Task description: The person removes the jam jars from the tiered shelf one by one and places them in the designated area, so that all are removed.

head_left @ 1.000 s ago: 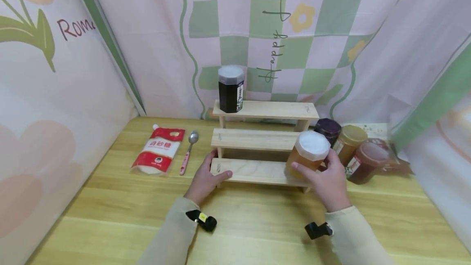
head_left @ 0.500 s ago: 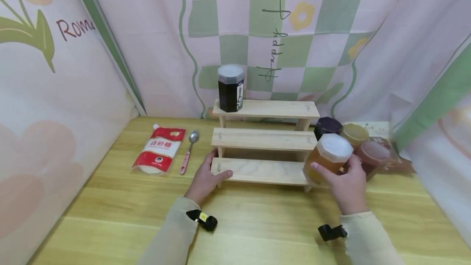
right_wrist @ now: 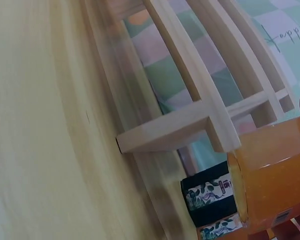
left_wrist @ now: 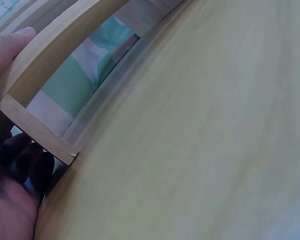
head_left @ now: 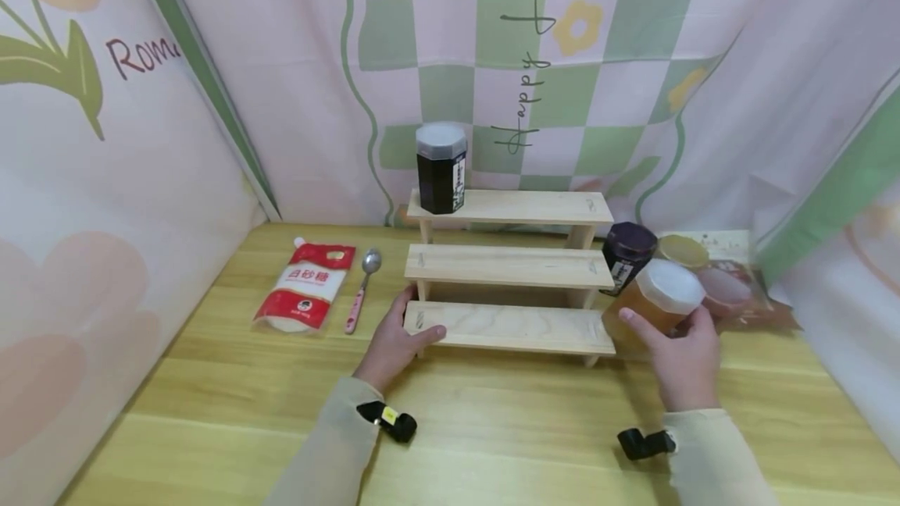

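Observation:
A three-step wooden display rack (head_left: 509, 265) stands on the table. At its left end my left hand (head_left: 394, 343) grips the lowest step, thumb on top; in the left wrist view curled fingers (left_wrist: 27, 160) show beside the rack's leg. My right hand (head_left: 678, 361) holds an amber jar (head_left: 657, 299) with a whitish lid, just off the rack's right end. In the right wrist view the amber jar (right_wrist: 275, 172) hangs above the table at about step height. A dark jar with a whitish lid (head_left: 441, 170) stands on the left of the top step.
Behind the held jar stand a dark jar (head_left: 626, 256), a yellow-lidded jar (head_left: 683, 250) and a reddish jar (head_left: 724, 291), partly hidden. A red-and-white sugar bag (head_left: 305, 287) and a pink-handled spoon (head_left: 361, 291) lie left of the rack. Fabric walls (head_left: 633, 92) enclose the table.
My right hand has carried the amber jar rightward, from over the lowest step's right end to beside the rack. The left hand has stayed on the rack.

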Tool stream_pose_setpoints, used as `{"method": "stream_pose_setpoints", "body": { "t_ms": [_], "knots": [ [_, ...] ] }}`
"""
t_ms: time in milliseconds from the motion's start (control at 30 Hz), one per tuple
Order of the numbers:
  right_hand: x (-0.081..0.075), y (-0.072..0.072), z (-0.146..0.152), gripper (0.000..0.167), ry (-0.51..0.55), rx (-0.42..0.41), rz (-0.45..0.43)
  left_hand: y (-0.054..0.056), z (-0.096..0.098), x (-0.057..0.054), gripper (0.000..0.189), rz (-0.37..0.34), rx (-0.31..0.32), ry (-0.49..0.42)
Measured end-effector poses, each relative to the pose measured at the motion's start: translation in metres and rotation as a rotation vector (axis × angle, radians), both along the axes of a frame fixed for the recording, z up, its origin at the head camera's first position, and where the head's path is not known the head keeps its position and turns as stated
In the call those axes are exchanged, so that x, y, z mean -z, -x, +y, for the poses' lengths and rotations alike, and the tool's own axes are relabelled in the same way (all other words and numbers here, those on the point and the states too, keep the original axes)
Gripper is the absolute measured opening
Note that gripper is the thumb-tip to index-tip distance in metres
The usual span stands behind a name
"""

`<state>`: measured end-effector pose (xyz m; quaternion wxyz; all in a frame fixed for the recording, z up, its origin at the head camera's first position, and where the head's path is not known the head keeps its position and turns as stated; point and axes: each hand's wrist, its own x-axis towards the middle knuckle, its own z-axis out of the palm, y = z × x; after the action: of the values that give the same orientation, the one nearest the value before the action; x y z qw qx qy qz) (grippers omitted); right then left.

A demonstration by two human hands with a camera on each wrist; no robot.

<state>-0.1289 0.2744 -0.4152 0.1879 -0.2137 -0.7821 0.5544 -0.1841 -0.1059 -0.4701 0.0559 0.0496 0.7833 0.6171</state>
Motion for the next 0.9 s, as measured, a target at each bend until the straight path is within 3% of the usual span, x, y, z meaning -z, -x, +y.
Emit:
{"method": "stream_pose_setpoints", "body": {
  "t_ms": [267, 600, 900],
  "knots": [
    [0.005, 0.001, 0.005, 0.089, -0.029, 0.021, -0.024, -0.002, 0.000, 0.000, 0.100, -0.017, 0.006, -0.021],
    [0.025, 0.004, 0.008, 0.096, -0.109, -0.092, -0.066, -0.001, 0.000, -0.003, 0.101, -0.028, -0.029, 0.008],
    [0.036, 0.010, 0.010, 0.090, -0.100, -0.127, -0.049, 0.001, -0.001, -0.001, 0.099, -0.005, -0.036, 0.018]
  ]
}}
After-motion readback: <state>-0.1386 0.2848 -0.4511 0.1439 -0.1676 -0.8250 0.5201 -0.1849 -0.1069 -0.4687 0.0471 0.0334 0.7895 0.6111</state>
